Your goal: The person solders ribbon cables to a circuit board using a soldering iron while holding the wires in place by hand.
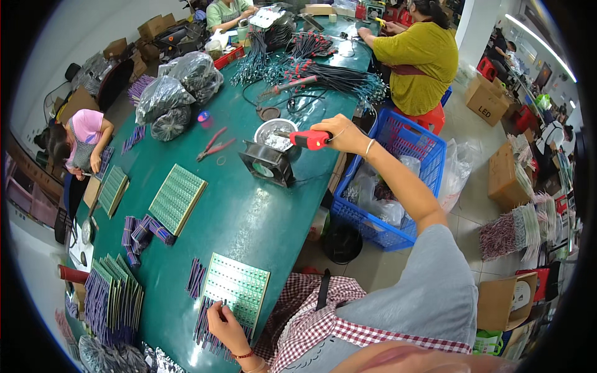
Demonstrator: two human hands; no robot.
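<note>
My right hand (344, 133) is stretched out over the table, wrapped round the red handle of a soldering iron (311, 140). The iron's tip end reaches over a silvery metal bowl (272, 137), which sits behind a small black square fan (267, 164). Close to me on the table lies a green circuit board panel (236, 286) with rows of small parts. At its lower left edge my left hand (227, 326) is closed, fingertips pinched together; what they hold is too small to make out. Purple wires (208, 332) lie beside and under that hand.
Left of the panel are a short row of purple wires (195, 278), wire bundles (146, 231) and another panel (178, 198). Red-handled pliers (215, 144) lie farther back, near plastic bags (168, 99) and black cables (329, 74). A blue crate (429, 168) stands right. Co-workers sit around the table.
</note>
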